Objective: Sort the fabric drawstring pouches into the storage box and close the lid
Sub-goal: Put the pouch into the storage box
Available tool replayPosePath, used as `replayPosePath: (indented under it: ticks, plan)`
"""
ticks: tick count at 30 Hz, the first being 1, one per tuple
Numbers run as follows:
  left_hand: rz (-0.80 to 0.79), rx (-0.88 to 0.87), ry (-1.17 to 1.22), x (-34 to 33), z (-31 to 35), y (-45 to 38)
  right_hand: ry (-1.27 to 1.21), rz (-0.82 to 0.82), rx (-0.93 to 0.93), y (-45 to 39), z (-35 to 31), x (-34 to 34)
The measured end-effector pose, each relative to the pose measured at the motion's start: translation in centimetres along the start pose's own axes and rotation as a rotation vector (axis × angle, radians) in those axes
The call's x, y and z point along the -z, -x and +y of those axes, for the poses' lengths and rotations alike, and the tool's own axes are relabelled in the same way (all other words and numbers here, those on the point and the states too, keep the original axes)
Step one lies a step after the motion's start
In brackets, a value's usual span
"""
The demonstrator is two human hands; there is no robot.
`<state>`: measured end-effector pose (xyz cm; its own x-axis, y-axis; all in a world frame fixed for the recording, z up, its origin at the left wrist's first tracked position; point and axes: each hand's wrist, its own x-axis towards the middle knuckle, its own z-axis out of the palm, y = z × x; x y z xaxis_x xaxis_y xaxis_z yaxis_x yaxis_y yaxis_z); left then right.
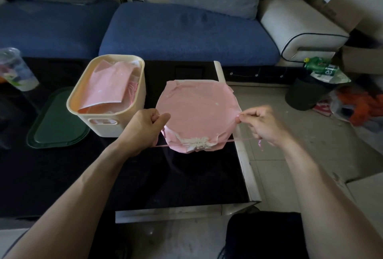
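Left hand (143, 128) and right hand (259, 122) pinch the round pink fabric drawstring pouch (196, 113); cream plastic storage box (107, 128) at 9 o'clock.

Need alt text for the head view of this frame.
Both hands, left hand and right hand, hold a pink drawstring pouch stretched over a black table. Left of it stands a cream storage box holding pink pouches, its green lid lying alongside.

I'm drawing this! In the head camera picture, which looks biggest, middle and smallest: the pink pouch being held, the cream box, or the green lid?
1. Pink pouch and cream box: look about alike, and the pouch sits nearer the camera, so no ranking.
2. Green lid: smallest, though the box hides part of it.
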<state>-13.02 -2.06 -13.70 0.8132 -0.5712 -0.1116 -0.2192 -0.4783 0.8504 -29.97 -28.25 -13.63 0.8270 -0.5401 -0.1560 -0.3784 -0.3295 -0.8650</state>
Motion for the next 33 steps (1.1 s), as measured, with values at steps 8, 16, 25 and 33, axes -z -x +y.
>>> replayPosePath:
  ticks: [8,16,25,33]
  plan:
    - [0.156,-0.172,-0.023,0.2,0.7,-0.4,0.486,-0.236,0.048,0.8,-4.3,-4.8]
    - [0.017,-0.318,-0.209,-1.1,0.2,-1.8,0.317,-0.483,-0.035,0.7,-6.3,-7.4]
    - [-0.114,-0.289,-0.502,-2.6,-0.4,-1.7,0.077,0.029,0.147,-3.4,-4.0,-8.4]
    - [-0.035,-0.188,-0.266,-0.2,0.0,-1.6,0.616,0.042,0.026,-4.4,-1.8,-7.9]
